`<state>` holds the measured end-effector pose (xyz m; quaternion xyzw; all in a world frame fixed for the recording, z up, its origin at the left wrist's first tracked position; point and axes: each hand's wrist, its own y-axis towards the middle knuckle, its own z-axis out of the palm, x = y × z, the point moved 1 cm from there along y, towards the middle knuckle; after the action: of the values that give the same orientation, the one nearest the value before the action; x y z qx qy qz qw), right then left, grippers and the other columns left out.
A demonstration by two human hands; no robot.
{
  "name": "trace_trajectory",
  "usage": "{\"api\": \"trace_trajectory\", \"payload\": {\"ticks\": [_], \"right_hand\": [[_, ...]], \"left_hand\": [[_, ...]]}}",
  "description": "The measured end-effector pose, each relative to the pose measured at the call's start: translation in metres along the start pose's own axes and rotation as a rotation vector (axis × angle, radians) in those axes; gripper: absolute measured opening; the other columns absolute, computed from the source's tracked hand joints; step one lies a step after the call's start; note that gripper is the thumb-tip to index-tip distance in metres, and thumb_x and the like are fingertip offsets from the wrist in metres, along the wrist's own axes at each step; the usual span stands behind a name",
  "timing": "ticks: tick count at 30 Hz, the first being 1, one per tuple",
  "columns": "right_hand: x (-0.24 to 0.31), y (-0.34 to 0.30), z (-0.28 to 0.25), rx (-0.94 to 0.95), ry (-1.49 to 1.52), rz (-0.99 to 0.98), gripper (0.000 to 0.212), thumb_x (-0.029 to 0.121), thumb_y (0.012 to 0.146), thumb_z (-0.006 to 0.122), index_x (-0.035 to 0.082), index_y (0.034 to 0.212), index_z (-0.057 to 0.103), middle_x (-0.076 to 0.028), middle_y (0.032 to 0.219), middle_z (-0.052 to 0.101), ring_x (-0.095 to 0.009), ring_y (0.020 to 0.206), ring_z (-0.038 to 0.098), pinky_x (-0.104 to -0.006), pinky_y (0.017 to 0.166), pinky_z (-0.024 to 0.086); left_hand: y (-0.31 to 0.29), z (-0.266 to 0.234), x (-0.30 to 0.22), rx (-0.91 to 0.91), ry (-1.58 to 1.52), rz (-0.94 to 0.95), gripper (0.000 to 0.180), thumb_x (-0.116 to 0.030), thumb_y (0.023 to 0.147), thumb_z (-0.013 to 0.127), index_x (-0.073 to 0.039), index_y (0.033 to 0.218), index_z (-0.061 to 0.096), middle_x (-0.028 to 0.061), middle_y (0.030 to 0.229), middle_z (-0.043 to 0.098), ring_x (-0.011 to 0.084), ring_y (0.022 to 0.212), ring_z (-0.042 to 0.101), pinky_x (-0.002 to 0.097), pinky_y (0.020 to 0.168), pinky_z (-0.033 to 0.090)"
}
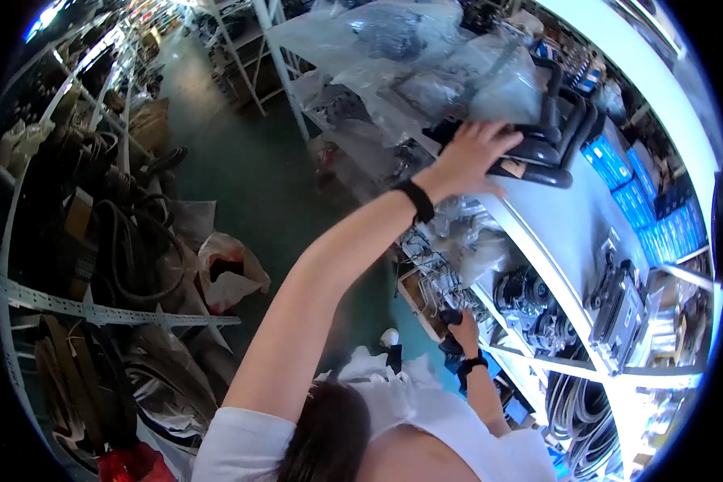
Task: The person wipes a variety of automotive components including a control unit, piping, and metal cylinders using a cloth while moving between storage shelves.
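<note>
My left hand (475,151) reaches out to the upper shelf with its fingers spread. It lies over the near ends of several black, bent, tube-like parts (548,151), which look like moulded hoses. A small tan label (512,167) shows on the lowest of them. Lower down, beside the rack, my right hand (464,331) is closed around a small dark thing (451,316) whose kind I cannot make out. Clear plastic bags (394,48) are heaped on the shelf just beyond my left hand.
Blue boxes (635,189) are stacked further along the shelf, past its white metal edge (538,257). Below sit dark pulley-like parts (530,301), coiled hoses (582,422) and a cardboard box (422,305). A green aisle floor (241,177) separates this rack from cluttered shelving (112,309) on the left.
</note>
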<state>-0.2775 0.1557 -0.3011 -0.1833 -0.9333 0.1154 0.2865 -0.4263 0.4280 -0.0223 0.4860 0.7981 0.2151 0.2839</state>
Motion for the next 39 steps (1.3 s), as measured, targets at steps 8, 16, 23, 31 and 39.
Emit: {"api": "trace_trajectory", "payload": {"ticks": [8,16,23,31,39], "right_hand": [[-0.02,-0.031,0.022,-0.028,0.116,0.296,0.048,0.016,0.057,0.067,0.004,0.101,0.053,-0.018,0.09,0.059,-0.034,0.083,0.057,-0.0403,0.072,0.046],[0.052,-0.01,0.046,-0.127,-0.01,0.313,0.046,0.019,0.057,0.067,0.0,0.095,0.051,-0.021,0.088,0.059,-0.036,0.086,0.056,-0.0414,0.076,0.045],[0.159,0.07,0.059,-0.198,0.033,0.2,0.049,0.02,0.058,0.065,0.004,0.102,0.05,-0.02,0.096,0.057,-0.036,0.092,0.054,-0.0411,0.078,0.044],[0.24,0.131,0.08,-0.075,-0.059,0.114,0.047,0.021,0.06,0.066,0.003,0.101,0.051,-0.019,0.095,0.057,-0.035,0.089,0.054,-0.0425,0.076,0.044],[0.258,0.254,0.178,0.092,-0.1,0.229,0.056,0.024,0.059,0.07,0.008,0.11,0.053,-0.016,0.11,0.054,-0.03,0.102,0.051,-0.0388,0.084,0.043]], "left_hand": [[-0.193,-0.026,0.013,0.236,-0.054,-0.145,0.058,-0.007,0.076,0.05,-0.017,0.131,0.033,0.0107,0.125,0.042,0.0268,0.117,0.038,0.043,0.1,0.027],[-0.575,-0.098,0.065,0.398,-0.113,-1.267,0.045,-0.017,0.076,0.055,-0.013,0.12,0.046,0.015,0.09,0.061,0.034,0.086,0.057,0.0436,0.074,0.045],[-0.582,-0.152,0.102,0.679,-0.237,-1.627,0.038,-0.02,0.078,0.056,-0.012,0.115,0.05,0.0155,0.11,0.052,0.0327,0.099,0.05,0.0379,0.08,0.044],[-0.555,-0.159,0.168,0.446,-0.263,-1.548,0.041,-0.039,0.08,0.055,-0.002,0.097,0.061,0.0163,0.098,0.061,0.0289,0.089,0.058,0.0337,0.074,0.044],[-0.661,-0.146,0.227,0.4,-0.376,-1.713,0.03,-0.031,0.078,0.056,-0.003,0.077,0.066,0.0169,0.072,0.061,0.0266,0.07,0.059,0.0352,0.067,0.044]]}}
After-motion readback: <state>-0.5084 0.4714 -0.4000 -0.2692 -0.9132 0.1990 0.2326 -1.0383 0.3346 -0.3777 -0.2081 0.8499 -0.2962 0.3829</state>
